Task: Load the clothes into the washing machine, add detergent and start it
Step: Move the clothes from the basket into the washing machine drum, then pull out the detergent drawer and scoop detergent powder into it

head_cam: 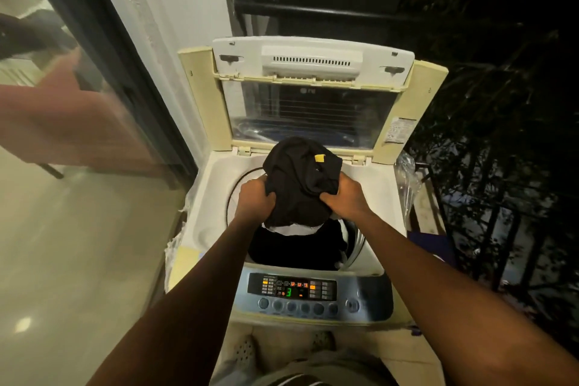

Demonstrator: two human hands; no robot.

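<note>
A person stands at a top-loading washer [200,213], both bare arms stretched over its open tub. The left hand [255,197] and right hand [346,199] each close a grip on a bunched black garment [297,185], held above the tub mouth; a small yellow tag [320,158] shows on the cloth at about 1 o'clock. A strip of white fabric [297,230] peeks out just under the bundle, and dark laundry [291,249] already lies in the drum [355,241] below it.

The lid [313,72] stands raised at 12 o'clock, its clear window facing the camera and its cream side panels flanking the opening. At 6 o'clock from the tub, the blue control panel [313,294] is lit, its display [289,292] showing a green 3 above a row of round buttons [291,306]; the forearms pass either side of it and leave it unblocked.

At 9 o'clock a glass sliding door [78,88] with a dark frame reflects a blurred shape, with pale tiled floor [62,244] behind it. A white wall [175,9] rises between door and washer. At 3 o'clock, crumpled clear plastic [405,172] sits just beside the washer, then a dark railing [501,229] with foliage beyond. At the frame's bottom edge, two perforated clogs [244,351] show near the washer's base.
</note>
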